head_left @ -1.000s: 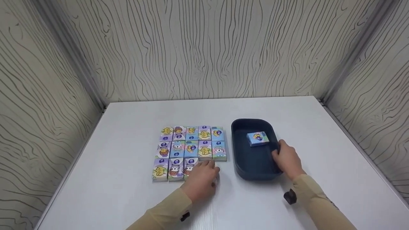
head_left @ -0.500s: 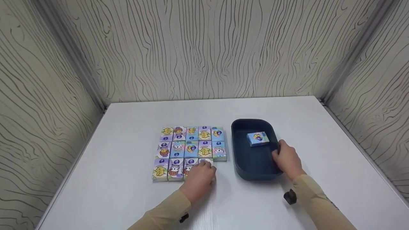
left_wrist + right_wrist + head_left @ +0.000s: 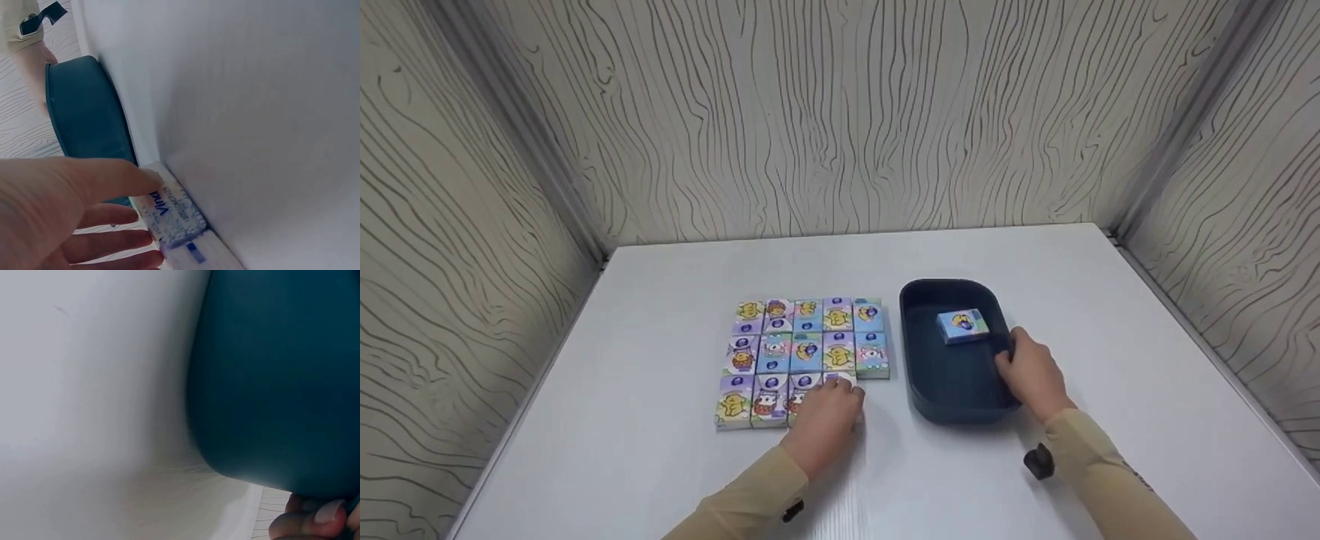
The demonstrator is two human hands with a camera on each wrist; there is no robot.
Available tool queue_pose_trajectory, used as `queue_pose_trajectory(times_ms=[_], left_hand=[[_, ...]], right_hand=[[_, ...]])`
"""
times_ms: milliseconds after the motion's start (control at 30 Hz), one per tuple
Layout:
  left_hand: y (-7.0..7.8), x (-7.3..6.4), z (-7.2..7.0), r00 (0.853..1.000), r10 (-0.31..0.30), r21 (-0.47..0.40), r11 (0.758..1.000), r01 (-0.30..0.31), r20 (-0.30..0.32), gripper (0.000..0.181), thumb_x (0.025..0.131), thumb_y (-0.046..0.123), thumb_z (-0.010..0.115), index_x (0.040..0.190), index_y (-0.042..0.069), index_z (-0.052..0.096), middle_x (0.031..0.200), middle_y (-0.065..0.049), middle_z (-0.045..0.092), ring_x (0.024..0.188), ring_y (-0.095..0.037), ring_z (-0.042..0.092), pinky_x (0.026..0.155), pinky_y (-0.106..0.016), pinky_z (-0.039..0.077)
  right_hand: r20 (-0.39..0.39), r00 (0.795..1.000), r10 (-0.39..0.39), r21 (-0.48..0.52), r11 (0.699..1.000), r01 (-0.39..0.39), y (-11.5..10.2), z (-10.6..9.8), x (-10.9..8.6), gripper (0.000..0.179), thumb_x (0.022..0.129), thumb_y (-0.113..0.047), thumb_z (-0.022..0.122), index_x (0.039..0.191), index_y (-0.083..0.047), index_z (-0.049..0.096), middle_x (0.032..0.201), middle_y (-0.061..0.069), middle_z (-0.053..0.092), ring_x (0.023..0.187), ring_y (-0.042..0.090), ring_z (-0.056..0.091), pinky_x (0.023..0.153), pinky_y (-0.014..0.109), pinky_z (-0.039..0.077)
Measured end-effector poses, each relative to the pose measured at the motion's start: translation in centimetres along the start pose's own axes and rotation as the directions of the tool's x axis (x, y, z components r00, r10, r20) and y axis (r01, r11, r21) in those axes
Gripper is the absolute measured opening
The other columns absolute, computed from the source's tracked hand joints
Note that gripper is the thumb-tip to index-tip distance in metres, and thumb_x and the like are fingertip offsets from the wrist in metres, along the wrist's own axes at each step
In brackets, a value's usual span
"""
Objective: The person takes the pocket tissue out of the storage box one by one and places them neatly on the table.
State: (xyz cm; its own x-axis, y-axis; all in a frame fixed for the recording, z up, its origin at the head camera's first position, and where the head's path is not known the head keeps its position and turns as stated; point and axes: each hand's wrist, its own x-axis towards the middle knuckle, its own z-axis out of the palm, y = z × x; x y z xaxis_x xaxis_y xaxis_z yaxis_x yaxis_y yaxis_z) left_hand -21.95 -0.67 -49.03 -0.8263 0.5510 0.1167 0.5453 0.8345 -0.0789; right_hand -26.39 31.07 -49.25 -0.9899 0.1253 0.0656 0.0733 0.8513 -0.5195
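My left hand (image 3: 825, 421) is over a small tissue pack (image 3: 842, 379) at the right end of the front row, mostly hiding it. In the left wrist view the thumb presses the near end of that tissue pack (image 3: 171, 209), with the other fingers over its far side. More tissue packs (image 3: 806, 352) with cartoon prints lie edge to edge in three rows. My right hand (image 3: 1036, 379) grips the right wall of a dark blue plastic basin (image 3: 952, 386), thumb over the rim. Inside it lies one blue tissue pack (image 3: 962, 326).
Everything stands on a white table (image 3: 660, 315). Wood-grain patterned panels (image 3: 840, 120) enclose it at the back and both sides. The basin stands just right of the rows, a narrow gap between them.
My left hand has shifted slightly left, bringing its tissue pack against the front row. Its fingers have barely moved in the last half second. The right hand and basin stay put.
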Motion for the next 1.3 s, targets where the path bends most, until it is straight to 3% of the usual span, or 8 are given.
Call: queue_pose_trajectory(times_ms=[167,333,633,767,933,1100,1300], left_hand=[[1.0,1.1,-1.0,0.998,0.013,-0.044,0.999,-0.015,-0.054,0.024,0.086,0.026,0.071,0.101,0.008,0.069,0.091,-0.005,0.065,0.083,-0.022,0.060,0.073,-0.037,0.054],[2.5,3.0,-2.7,0.997,0.027,-0.086,0.996,-0.033,-0.072,0.033,0.088,0.035,0.068,0.109,0.010,0.066,0.096,-0.005,0.064,0.089,-0.021,0.059,0.079,-0.037,0.053],[6.1,8.7,-5.7,0.989,0.108,-0.111,0.987,-0.119,-0.104,0.044,0.092,0.044,0.059,0.122,0.012,0.061,0.110,-0.003,0.062,0.099,-0.018,0.057,0.089,-0.034,0.051],[6.8,11.3,-5.8,0.991,0.122,-0.132,0.983,-0.128,-0.052,0.046,0.091,0.043,0.061,0.127,0.014,0.059,0.120,-0.003,0.060,0.108,-0.018,0.056,0.096,-0.033,0.047],[7.3,13.9,-4.8,0.990,0.139,-0.181,0.975,-0.131,0.027,0.045,0.090,0.038,0.065,0.128,0.015,0.058,0.124,-0.001,0.058,0.111,-0.016,0.056,0.097,-0.030,0.046],[8.0,15.9,-4.2,0.991,0.101,-0.222,0.972,-0.078,0.093,0.045,0.091,0.032,0.064,0.132,0.015,0.056,0.132,-0.004,0.055,0.116,-0.016,0.055,0.097,-0.029,0.046],[9.1,17.2,-3.3,0.979,0.035,-0.198,0.980,0.005,0.199,0.048,0.091,0.023,0.060,0.137,0.016,0.053,0.148,-0.004,0.040,0.133,-0.016,0.040,0.104,-0.030,0.040]], right_hand=[[-0.008,1.000,0.008,0.006,1.000,-0.008,0.2,0.0,0.0,0.018,0.088,-0.009,0.049,0.101,0.004,0.050,0.086,0.020,0.062,0.069,0.026,0.055,0.059,0.044,0.049],[-0.014,1.000,0.012,0.011,1.000,-0.012,0.1,0.2,0.0,0.015,0.087,-0.009,0.049,0.098,0.002,0.050,0.082,0.017,0.061,0.066,0.025,0.053,0.057,0.041,0.047],[0.000,1.000,0.028,0.025,0.999,-0.028,0.2,-0.2,0.0,0.026,0.088,-0.009,0.050,0.109,0.006,0.051,0.092,0.022,0.062,0.073,0.027,0.056,0.064,0.045,0.050],[0.006,1.000,0.025,0.031,0.999,-0.025,0.0,0.0,0.0,0.024,0.089,-0.010,0.051,0.108,0.005,0.051,0.091,0.021,0.063,0.073,0.026,0.057,0.064,0.045,0.050],[0.014,0.999,0.038,0.036,0.999,-0.039,0.0,0.3,-0.3,0.021,0.090,-0.010,0.052,0.105,0.004,0.051,0.088,0.017,0.063,0.072,0.024,0.056,0.062,0.042,0.049],[-0.010,0.999,0.043,0.016,0.999,-0.042,0.1,0.3,-0.3,0.017,0.089,-0.010,0.054,0.101,0.002,0.052,0.084,0.015,0.062,0.069,0.024,0.055,0.060,0.041,0.048],[-0.044,0.999,0.024,-0.006,1.000,-0.024,-0.2,0.2,-0.1,0.011,0.087,-0.009,0.053,0.094,-0.001,0.050,0.075,0.012,0.059,0.064,0.023,0.052,0.056,0.041,0.046]])
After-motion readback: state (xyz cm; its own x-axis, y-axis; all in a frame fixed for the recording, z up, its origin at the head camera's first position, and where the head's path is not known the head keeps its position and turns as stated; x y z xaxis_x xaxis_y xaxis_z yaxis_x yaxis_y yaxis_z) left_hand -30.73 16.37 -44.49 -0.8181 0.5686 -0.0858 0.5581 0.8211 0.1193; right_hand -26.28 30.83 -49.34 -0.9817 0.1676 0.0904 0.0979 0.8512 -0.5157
